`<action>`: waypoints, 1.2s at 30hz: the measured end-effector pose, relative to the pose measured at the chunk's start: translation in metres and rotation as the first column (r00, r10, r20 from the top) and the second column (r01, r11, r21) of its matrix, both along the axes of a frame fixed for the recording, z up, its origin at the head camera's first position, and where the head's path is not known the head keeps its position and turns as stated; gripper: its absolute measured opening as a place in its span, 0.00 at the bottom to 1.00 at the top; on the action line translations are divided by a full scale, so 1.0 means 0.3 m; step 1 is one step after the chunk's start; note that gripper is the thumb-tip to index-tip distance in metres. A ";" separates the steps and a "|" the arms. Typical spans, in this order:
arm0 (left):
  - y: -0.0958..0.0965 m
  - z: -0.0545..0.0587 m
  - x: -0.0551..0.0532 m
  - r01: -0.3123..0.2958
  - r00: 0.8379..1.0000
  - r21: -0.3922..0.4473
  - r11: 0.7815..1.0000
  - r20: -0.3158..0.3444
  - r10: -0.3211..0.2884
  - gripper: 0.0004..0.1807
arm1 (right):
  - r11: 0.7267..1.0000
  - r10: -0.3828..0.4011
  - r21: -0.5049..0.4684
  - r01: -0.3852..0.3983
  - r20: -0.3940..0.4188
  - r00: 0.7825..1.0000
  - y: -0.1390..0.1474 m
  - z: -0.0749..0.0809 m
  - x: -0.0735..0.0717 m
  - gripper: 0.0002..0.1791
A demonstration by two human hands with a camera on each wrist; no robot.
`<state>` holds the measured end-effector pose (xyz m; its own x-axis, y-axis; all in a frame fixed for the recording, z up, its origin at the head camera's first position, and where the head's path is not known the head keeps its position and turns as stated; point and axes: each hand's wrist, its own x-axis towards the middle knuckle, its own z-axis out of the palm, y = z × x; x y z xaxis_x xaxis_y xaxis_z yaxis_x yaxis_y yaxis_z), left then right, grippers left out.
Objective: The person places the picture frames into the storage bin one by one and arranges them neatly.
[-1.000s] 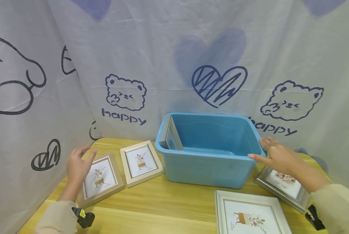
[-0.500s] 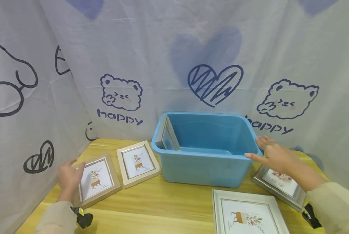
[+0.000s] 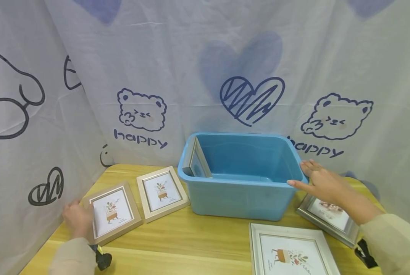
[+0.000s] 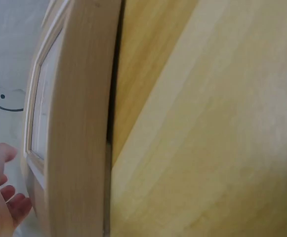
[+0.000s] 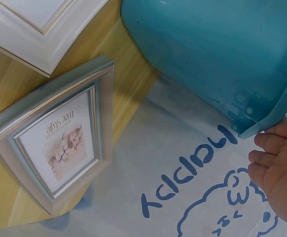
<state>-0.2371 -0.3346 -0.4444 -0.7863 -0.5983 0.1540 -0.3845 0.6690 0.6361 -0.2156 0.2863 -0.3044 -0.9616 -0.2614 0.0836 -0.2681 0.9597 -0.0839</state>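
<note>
My left hand (image 3: 78,218) is at the left side of a light wood picture frame (image 3: 135,215) that lies face up with a potted-plant print. In the left wrist view, thumb and fingers (image 4: 20,207) are spread apart right at the frame's far edge. My right hand (image 3: 323,185) holds the right rim of a blue plastic tub (image 3: 239,200). Its thumb lies along the front corner, and the fingers (image 5: 269,143) bend in under the rim in the right wrist view. Inside the tub, a picture frame (image 3: 198,160) leans upright against the left wall.
A cream picture frame (image 3: 146,194) lies just left of the tub. At the front right is a larger whitish frame (image 3: 256,248). A silver-grey frame (image 5: 101,123) with a flower print lies beneath my right forearm. A printed curtain (image 3: 191,57) hangs behind the wooden table (image 3: 191,244).
My left hand has moved left and down, from above the light wood frame to its outer left side. My right hand stays on the tub's rim. The view has turned slightly.
</note>
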 end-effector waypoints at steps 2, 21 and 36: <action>-0.001 -0.007 0.004 -0.008 1.000 -0.037 0.999 0.015 0.009 0.25 | 1.000 0.000 0.002 0.000 -0.002 1.000 -0.001 0.000 0.000 0.49; -0.003 -0.031 0.014 -0.026 0.992 0.080 0.996 0.126 0.016 0.26 | 1.000 -0.003 -0.009 0.003 0.000 1.000 -0.008 -0.004 0.002 0.49; -0.011 0.013 0.022 0.072 0.996 0.112 0.991 0.049 -0.078 0.18 | 1.000 0.004 -0.008 -0.004 -0.011 1.000 0.002 -0.006 -0.004 0.49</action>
<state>-0.2305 -0.3377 -0.4404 -0.8349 -0.5484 0.0470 -0.3713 0.6241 0.6875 -0.2169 0.2870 -0.3063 -0.9595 -0.2646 0.0965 -0.2731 0.9579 -0.0890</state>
